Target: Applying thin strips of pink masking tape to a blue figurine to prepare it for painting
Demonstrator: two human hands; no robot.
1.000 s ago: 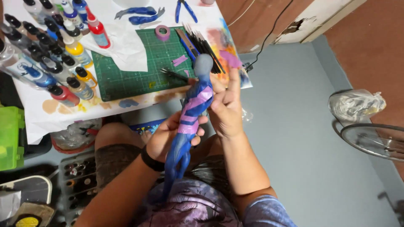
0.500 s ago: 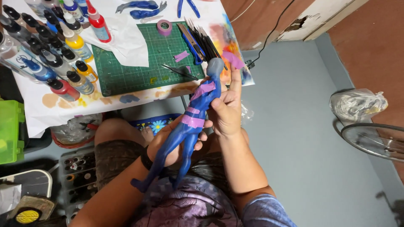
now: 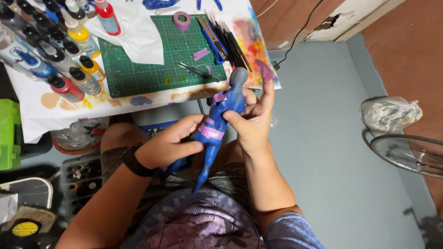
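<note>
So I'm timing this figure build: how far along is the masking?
Done: purple tape strips already sit on the blue figure at chest and waist. In hand: the left hand grips its hips, and the right hand holds the torso with a tape piece on one fingertip. Left: that piece is not yet applied.

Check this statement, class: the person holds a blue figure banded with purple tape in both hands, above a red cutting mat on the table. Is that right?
Not quite. The cutting mat is green, not red, as the head view shows. The rest stands: the left hand and right hand both hold the blue figure banded with purple tape.
</note>
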